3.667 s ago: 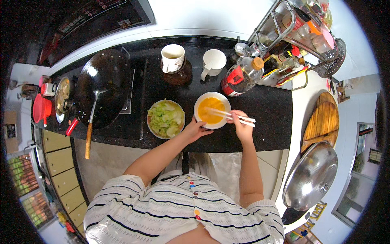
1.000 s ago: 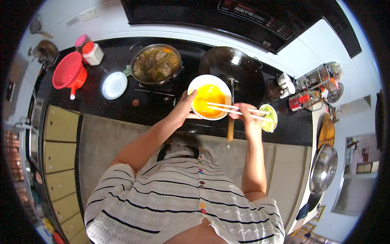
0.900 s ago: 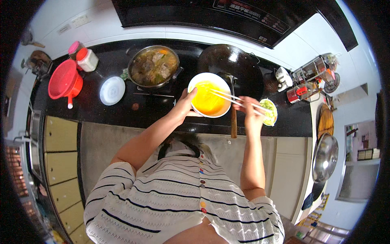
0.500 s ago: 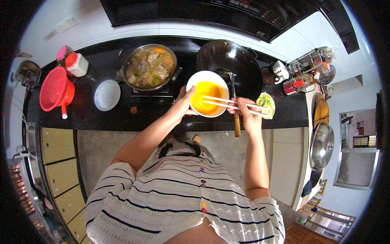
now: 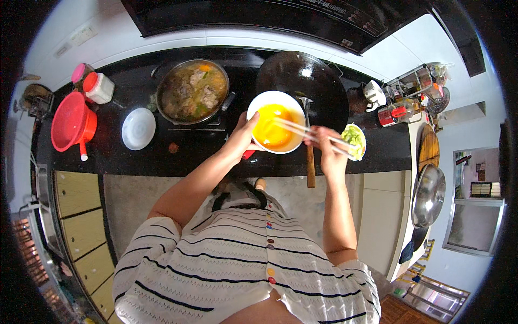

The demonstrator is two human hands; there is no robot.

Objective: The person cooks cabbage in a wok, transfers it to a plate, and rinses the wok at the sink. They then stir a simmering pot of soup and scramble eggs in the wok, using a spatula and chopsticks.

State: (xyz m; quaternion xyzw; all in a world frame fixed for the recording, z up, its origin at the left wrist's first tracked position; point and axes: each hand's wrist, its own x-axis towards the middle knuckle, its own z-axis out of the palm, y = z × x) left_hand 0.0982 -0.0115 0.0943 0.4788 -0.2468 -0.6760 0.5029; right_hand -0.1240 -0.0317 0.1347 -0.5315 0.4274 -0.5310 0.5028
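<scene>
My left hand (image 5: 241, 137) is closed on the side of a white bowl (image 5: 252, 135), its thumb over the rim, holding it above the counter's front edge. Inside is yellow-orange beaten egg (image 5: 274, 128). A pair of pale chopsticks (image 5: 302, 129), blurred by motion, is gripped in my right hand (image 5: 327, 147); their tips dip into the egg. Just beyond the bowl sits a large dark wok (image 5: 291, 75), with a wooden-handled spatula (image 5: 310, 162) resting across its near side. Right of my right hand stands a small bowl of chopped light-green vegetable (image 5: 353, 139).
A pot of soup with meat chunks (image 5: 193, 92) stands on the cooktop at left. Further left are an empty white bowl (image 5: 138, 128), a red strainer (image 5: 73, 121) and a red-lidded jar (image 5: 99, 87). At right lie a white mug (image 5: 374, 93) and a metal lid (image 5: 429, 195).
The chopsticks have shifted within the egg and are now blurred, with my right hand moving slightly. The left hand keeps hold of the bowl. The whole view has turned a little.
</scene>
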